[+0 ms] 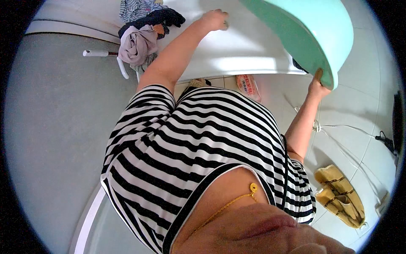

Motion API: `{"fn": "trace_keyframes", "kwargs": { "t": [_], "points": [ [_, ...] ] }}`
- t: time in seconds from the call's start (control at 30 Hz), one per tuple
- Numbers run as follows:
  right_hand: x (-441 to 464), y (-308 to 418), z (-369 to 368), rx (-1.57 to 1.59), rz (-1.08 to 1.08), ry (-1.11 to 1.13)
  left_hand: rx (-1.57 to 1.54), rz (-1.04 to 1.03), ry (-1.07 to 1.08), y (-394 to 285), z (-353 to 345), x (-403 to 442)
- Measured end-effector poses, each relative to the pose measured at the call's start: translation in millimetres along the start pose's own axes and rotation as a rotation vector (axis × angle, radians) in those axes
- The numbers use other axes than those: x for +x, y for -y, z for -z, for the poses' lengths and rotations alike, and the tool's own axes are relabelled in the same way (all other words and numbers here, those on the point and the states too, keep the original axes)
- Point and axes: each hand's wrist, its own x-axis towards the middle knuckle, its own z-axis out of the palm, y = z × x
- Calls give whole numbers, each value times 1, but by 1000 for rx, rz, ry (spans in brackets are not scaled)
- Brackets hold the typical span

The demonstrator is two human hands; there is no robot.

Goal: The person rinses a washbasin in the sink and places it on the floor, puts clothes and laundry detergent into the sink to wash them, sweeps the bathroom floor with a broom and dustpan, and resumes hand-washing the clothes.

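My right hand point(320, 86) grips the rim of a mint-green plastic basin point(344, 38), which is tilted up at the top right. Beneath the basin's lower edge, a bit of something dark shows. Over a glossy white surface point(245, 42), my left hand point(216, 20) is stretched forward, its fingers loosely bent and apart, with nothing seen in them. To the left of that hand lies a heap of clothes: a patterned blue-and-white piece point(134, 9), a dark piece point(154, 17) and a pale mauve piece point(137, 44).
A red-and-white plastic packet point(248, 86) is on the tiled floor beyond the white surface's near edge. At the right are a tan cloth item point(340, 197) and a white cord point(349, 127). A white-tipped rod point(95, 53) sticks out beside a grey panel point(59, 110).
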Motion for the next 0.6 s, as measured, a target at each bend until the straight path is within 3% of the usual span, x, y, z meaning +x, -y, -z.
{"fn": "trace_keyframes", "kwargs": {
  "t": [0.03, 0.07, 0.17, 0.27, 0.3, 0.4, 0.47, 0.53, 0.6],
  "points": [
    [-2, -3, 0, 13, 11, -2, -204, -79, -55, 1, -3, -3],
    [-6, -4, 2, 27, 20, 6, -213, -64, -47, -5, 9, -16],
    [-8, -1, 1, 43, 4, 18, -889, -145, -13, -10, 71, -42],
    [-4, 9, -4, 92, -87, 90, 93, 35, 24, 84, -90, -8],
    [-2, -1, -11, 114, -78, 96, 78, 32, -457, 120, -161, 20],
    [3, -42, -25, 172, 67, 74, -739, 170, -95, 26, 13, -67],
    [4, -54, -33, 204, 95, 91, -683, 323, -36, 11, 40, -96],
    [10, -43, -32, 260, 159, 120, 257, 217, 76, 12, 29, -111],
    [20, -41, -33, 317, 221, 149, 189, 273, 13, -5, 53, -134]
  ]
}}
